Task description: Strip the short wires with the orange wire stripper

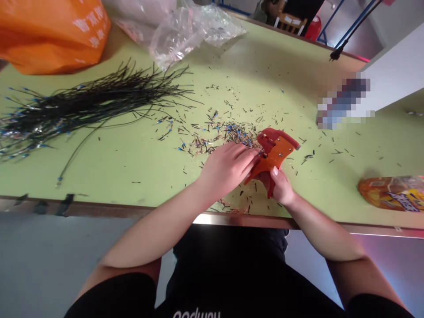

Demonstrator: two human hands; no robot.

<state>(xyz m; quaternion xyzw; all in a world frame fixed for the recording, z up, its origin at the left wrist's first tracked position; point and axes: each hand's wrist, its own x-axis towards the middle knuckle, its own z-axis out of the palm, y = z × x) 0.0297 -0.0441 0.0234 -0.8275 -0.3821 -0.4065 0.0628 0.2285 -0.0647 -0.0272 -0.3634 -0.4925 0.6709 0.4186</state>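
My right hand (282,186) grips the handles of a red and orange wire stripper (280,152), its thumb lying on the near side. My left hand (228,167) is closed beside the tool's jaws, fingers pressed together at the tips. Whatever sits between those fingertips is too small and hidden to make out. Beneath and behind both hands lies a pile of wire scraps (232,132), with black insulation bits, copper strands and small blue pieces. To the left, a large bundle of black wires (109,99) spreads over the table, with blue and silvery ends at its far left.
An orange bag (56,35) and clear plastic bags (185,33) occupy the back left of the green table (159,176). A bottle with orange contents (391,193) lies at the right edge. One loose black wire (77,152) curves toward the front. A white panel (394,66) rises at right.
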